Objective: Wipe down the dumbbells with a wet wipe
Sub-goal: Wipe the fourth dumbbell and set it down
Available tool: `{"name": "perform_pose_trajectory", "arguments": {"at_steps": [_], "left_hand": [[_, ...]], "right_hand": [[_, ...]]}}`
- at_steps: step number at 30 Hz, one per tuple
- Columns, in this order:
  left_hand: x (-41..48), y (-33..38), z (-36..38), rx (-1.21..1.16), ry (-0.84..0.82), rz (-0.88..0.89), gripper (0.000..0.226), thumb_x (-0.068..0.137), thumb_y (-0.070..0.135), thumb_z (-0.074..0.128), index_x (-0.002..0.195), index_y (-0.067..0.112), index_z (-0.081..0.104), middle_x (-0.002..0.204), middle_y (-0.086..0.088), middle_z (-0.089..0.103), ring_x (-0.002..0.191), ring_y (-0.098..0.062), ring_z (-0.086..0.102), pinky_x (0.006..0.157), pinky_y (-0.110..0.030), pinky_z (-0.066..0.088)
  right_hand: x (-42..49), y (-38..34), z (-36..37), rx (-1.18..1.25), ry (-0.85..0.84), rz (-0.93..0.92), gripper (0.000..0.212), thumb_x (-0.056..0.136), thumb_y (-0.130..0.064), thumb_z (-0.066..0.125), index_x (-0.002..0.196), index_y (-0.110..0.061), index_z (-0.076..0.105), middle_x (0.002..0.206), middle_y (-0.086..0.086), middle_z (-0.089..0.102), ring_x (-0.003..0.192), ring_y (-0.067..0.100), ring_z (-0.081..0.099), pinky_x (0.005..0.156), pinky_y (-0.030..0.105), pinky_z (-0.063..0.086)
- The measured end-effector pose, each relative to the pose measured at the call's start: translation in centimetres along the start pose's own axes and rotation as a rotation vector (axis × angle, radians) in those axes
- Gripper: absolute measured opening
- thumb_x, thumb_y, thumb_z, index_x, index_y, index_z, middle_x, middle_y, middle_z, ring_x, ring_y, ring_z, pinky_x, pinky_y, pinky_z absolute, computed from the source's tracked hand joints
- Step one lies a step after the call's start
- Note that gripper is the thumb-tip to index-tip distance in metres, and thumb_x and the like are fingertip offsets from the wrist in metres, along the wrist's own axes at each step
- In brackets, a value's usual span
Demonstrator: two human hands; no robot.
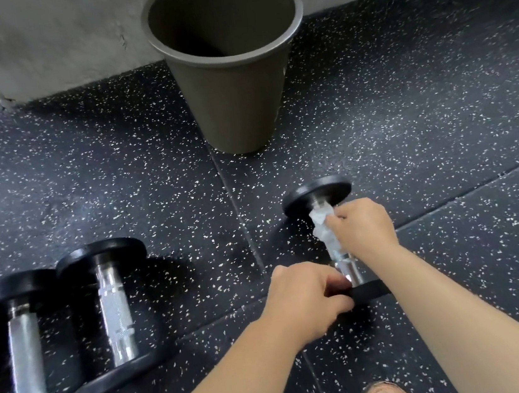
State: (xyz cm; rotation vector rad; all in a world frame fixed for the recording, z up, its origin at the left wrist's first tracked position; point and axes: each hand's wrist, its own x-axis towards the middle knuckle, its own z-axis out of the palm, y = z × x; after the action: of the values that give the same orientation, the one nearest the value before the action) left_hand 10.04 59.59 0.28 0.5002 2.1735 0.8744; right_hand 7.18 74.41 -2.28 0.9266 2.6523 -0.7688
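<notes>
Floor: dark speckled rubber; everything is being carried on it.
Bin: olive, upright, being seen at 12 o'clock by the wall.
Spare dumbbell 1, spare dumbbell 2: being left side by side at 8 o'clock.
Worked dumbbell: lying at 5 o'clock, well apart from the spares.
L hand: near plate is being gripped, fingers curled round the rim.
R hand: wipe is being pinched w/ curled fingers.
Wet wipe: crumpled, being pressed on handle's far end.

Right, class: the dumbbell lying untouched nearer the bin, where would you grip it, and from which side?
Wrap your fingers round the middle dumbbell at its knurled steel handle, coming from above. It lies flat, its heads hold the handle off the floor, and another dumbbell crowds its left.
</notes>
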Motion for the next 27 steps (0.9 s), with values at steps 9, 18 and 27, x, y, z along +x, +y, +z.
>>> {"name": "perform_pose_trajectory", "arguments": {"at_steps": [9, 18, 27], "left_hand": [[-1.3, -3.2, -0.9, -0.093, -0.023, -0.026, 0.025, 0.089, 0.028, 0.064, 0.112, 0.038, 0.07, 0.099, 0.021, 0.068, 0.098, -0.007, 0.04, 0.099, -0.026, 0.029], [-0.6, -5.7, -1.4, -0.181, -0.121, -0.067, 0.025, 0.082, 0.018, 0.072, 0.099, 0.036, 0.074, 0.088, 0.022, 0.071, 0.074, -0.004, 0.056, 0.081, -0.025, 0.045], [-1.4, -8.5, -2.4, -0.128, -0.141, -0.101, 0.037, 0.082, 0.004, 0.065, 0.108, 0.029, 0.074, 0.103, 0.014, 0.073, 0.09, -0.004, 0.067, 0.084, -0.02, 0.052]], "right_hand": [[-1.8, -1.1, 0.9, -0.112, -0.157, 0.097, 0.023, 0.09, -0.015, 0.052, 0.067, -0.011, 0.052, 0.073, 0.007, 0.058, 0.066, 0.026, 0.052, 0.058, 0.028, 0.039], [-1.6, -1.3, 0.5, 0.12, -0.316, 0.021, 0.029, 0.098, -0.02, 0.045, 0.079, -0.004, 0.06, 0.067, 0.004, 0.051, 0.06, 0.018, 0.044, 0.053, 0.028, 0.032], [-2.8, -3.5, 1.3, -0.07, -0.457, -0.009, 0.028, 0.096, -0.014, 0.049, 0.069, -0.009, 0.049, 0.065, 0.003, 0.048, 0.06, 0.019, 0.046, 0.047, 0.021, 0.038]]}}
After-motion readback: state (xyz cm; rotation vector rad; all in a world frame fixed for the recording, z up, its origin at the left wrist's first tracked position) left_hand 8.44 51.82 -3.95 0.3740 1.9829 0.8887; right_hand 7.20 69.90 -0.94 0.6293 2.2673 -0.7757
